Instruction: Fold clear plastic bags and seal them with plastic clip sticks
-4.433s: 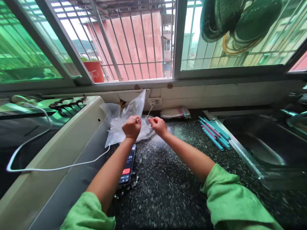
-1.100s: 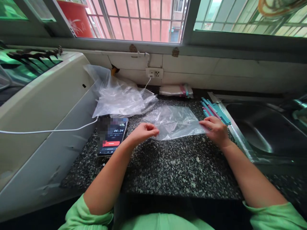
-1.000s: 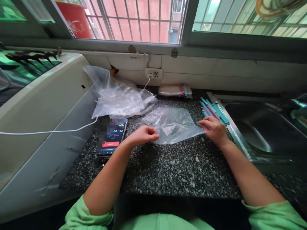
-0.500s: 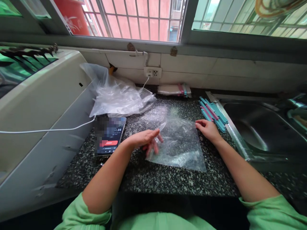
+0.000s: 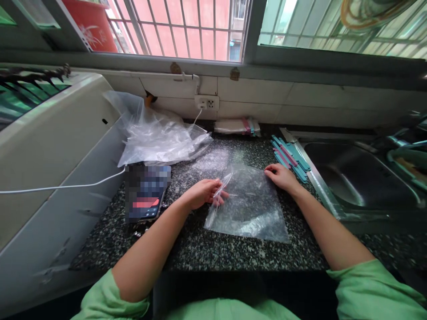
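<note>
A clear plastic bag (image 5: 251, 206) lies flat on the speckled dark counter in front of me. My left hand (image 5: 203, 194) is at the bag's left edge, its thumb above and curled fingertips showing through the film; whether they are inside or under the bag I cannot tell. Between thumb and fingers of my right hand (image 5: 280, 177) the upper right corner of the bag is pinched. Left of my left hand, a phone (image 5: 148, 191) rests on the counter, its screen partly blurred.
A heap of clear plastic bags (image 5: 160, 138) sits at the back left. Teal and pink strips (image 5: 291, 158) lie beside the steel sink (image 5: 333, 209). Near the wall is a packet (image 5: 230, 126) with similar strips. A white cable (image 5: 66, 187) crosses on the left.
My left fingers have drawn together at the bag's left edge, where they were spread before. My right hand keeps its pinch on the corner. The whole view has shifted slightly.
</note>
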